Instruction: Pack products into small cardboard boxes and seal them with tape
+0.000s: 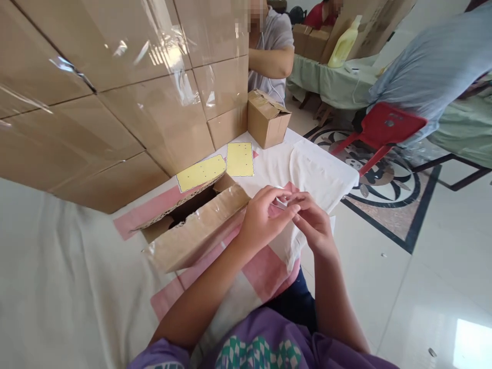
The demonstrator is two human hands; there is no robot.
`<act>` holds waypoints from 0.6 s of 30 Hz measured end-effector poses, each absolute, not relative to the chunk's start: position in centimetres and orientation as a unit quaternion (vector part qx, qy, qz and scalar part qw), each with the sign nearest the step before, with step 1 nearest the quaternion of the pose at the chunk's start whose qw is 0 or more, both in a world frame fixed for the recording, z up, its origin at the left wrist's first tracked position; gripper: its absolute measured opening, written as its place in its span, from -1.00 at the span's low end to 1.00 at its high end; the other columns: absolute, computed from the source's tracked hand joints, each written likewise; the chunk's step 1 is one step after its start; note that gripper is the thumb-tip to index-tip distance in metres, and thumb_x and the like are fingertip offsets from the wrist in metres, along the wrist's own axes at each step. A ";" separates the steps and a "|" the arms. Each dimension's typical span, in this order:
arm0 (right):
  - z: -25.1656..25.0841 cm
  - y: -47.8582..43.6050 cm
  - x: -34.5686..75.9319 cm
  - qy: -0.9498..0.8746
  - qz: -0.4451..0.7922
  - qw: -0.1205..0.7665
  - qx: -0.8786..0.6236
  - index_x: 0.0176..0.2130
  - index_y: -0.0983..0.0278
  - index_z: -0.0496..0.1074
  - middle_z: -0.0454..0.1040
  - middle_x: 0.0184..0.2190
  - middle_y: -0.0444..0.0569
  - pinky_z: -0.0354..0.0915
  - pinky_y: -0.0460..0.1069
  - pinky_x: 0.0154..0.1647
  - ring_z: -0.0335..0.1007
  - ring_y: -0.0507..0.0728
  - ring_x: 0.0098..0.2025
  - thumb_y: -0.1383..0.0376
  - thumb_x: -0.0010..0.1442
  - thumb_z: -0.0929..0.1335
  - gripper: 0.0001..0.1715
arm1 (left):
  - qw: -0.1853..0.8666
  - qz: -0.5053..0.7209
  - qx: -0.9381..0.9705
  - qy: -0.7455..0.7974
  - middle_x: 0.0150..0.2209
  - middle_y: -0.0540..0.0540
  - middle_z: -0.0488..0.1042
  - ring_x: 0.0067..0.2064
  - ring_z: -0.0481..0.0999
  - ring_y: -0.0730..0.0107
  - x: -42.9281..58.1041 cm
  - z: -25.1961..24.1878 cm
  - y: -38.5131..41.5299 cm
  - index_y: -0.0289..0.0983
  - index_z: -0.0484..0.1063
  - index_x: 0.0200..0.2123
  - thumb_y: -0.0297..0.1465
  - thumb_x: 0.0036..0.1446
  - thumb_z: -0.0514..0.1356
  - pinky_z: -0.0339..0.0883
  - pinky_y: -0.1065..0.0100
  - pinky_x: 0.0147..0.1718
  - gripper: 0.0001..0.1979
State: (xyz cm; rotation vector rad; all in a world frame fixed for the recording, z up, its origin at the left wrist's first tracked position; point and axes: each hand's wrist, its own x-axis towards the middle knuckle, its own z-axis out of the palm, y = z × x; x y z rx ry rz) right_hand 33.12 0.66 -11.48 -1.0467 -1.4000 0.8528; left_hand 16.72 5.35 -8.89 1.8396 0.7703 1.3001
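Observation:
My left hand and my right hand meet over the near right part of the cloth-covered table. Between their fingertips is something small and thin, mostly hidden, whose kind I cannot make out. Both hands are closed, thumbs against fingers. Just left of my left hand stands an open cardboard box with raised flaps; its inside is dark, and what it holds is unclear. Beyond it lie two yellow sheets with small dark holes, a left sheet and a right sheet.
Taped cardboard cartons are stacked like a wall along the table's far left side. A smaller carton sits at the far corner, near a person in grey. To the right, another person sits on a red chair by a green-covered table with a yellow bottle.

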 end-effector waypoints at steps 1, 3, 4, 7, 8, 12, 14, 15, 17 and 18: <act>-11.1 0.6 32.7 -0.597 0.357 0.567 -0.441 -0.20 0.03 0.55 0.47 0.00 0.02 0.39 0.28 0.13 0.42 0.32 0.11 0.11 0.34 0.44 -0.91 | 0.359 0.514 0.719 0.299 -0.22 -0.08 0.59 -0.16 0.58 0.34 16.4 -8.3 5.0 -0.23 0.54 -0.17 -0.37 0.32 0.32 0.48 0.31 -0.11 -0.93; -10.5 0.6 31.9 -0.604 0.343 0.571 -0.437 -0.20 0.02 0.56 0.49 -0.02 0.02 0.39 0.28 0.11 0.43 0.32 0.09 0.11 0.33 0.45 -0.92 | 0.299 0.532 0.736 0.293 -0.29 -0.07 0.58 -0.21 0.58 0.36 15.6 -7.4 4.1 -0.23 0.52 -0.27 -0.39 0.36 0.28 0.48 0.31 -0.16 -0.90; -10.1 0.7 31.6 -0.611 0.338 0.567 -0.437 -0.20 0.02 0.57 0.50 -0.03 0.02 0.40 0.28 0.09 0.44 0.33 0.08 0.11 0.33 0.45 -0.92 | 0.254 0.541 0.747 0.291 -0.31 -0.07 0.58 -0.23 0.57 0.36 15.0 -7.0 3.5 -0.23 0.52 -0.28 -0.40 0.38 0.27 0.48 0.31 -0.19 -0.87; -9.0 1.7 30.4 -0.638 0.313 0.543 -0.447 -0.11 0.01 0.60 0.55 -0.09 0.03 0.40 0.26 0.03 0.47 0.32 0.02 0.10 0.37 0.42 -0.86 | 0.133 0.564 0.761 0.291 -0.28 -0.07 0.62 -0.26 0.58 0.37 12.3 -5.7 1.8 -0.22 0.55 -0.21 -0.44 0.36 0.29 0.46 0.31 -0.24 -0.96; -8.6 2.4 29.8 -0.651 0.302 0.534 -0.447 -0.05 0.00 0.59 0.57 -0.08 0.03 0.40 0.25 0.03 0.48 0.31 0.02 0.10 0.38 0.41 -0.82 | 0.110 0.574 0.755 0.297 -0.26 -0.06 0.63 -0.26 0.58 0.38 11.2 -5.1 1.4 -0.21 0.56 -0.18 -0.47 0.34 0.31 0.46 0.32 -0.26 -0.96; -7.1 6.9 26.5 -0.740 0.270 0.492 -0.371 0.14 -0.03 0.54 0.55 0.18 -0.04 0.24 0.31 0.34 0.39 0.33 0.27 0.12 0.41 0.39 -0.66 | 0.092 0.585 0.702 0.396 -0.30 -0.03 0.64 -0.30 0.56 0.38 6.1 -3.0 0.9 -0.16 0.62 -0.21 -0.47 0.28 0.37 0.41 0.33 -0.35 -0.93; -6.8 9.4 24.6 -0.783 0.269 0.458 -0.324 0.12 -0.02 0.56 0.51 0.26 -0.09 0.11 0.35 0.45 0.27 0.35 0.39 0.13 0.39 0.40 -0.67 | 0.120 0.561 0.674 0.465 -0.32 -0.02 0.64 -0.35 0.52 0.39 3.6 -2.4 1.4 -0.15 0.66 -0.26 -0.44 0.28 0.35 0.35 0.34 -0.41 -0.92; -6.9 10.5 23.8 -0.799 0.272 0.436 -0.311 0.07 0.00 0.59 0.53 0.24 -0.09 0.10 0.36 0.45 0.26 0.36 0.38 0.13 0.38 0.41 -0.71 | 0.136 0.549 0.658 0.497 -0.32 -0.01 0.64 -0.37 0.49 0.41 2.5 -2.3 1.8 -0.14 0.67 -0.27 -0.43 0.28 0.35 0.31 0.35 -0.44 -0.91; -7.3 12.1 22.5 -0.818 0.278 0.397 -0.310 -0.08 0.06 0.64 0.62 0.07 -0.05 0.19 0.35 0.37 0.37 0.37 0.26 0.17 0.36 0.41 -0.82 | 0.161 0.518 0.633 0.552 -0.35 0.01 0.64 -0.43 0.44 0.44 0.5 -2.4 2.4 -0.13 0.70 -0.28 -0.40 0.24 0.36 0.23 0.37 -0.51 -0.92; -7.7 12.5 22.1 -0.818 0.284 0.386 -0.319 -0.17 0.09 0.64 0.65 -0.03 -0.03 0.23 0.33 0.31 0.41 0.35 0.17 0.20 0.35 0.41 -0.85 | 0.172 0.500 0.627 0.573 -0.37 0.02 0.63 -0.46 0.42 0.45 -0.4 -2.5 2.7 -0.13 0.70 -0.29 -0.38 0.22 0.38 0.21 0.39 -0.53 -0.94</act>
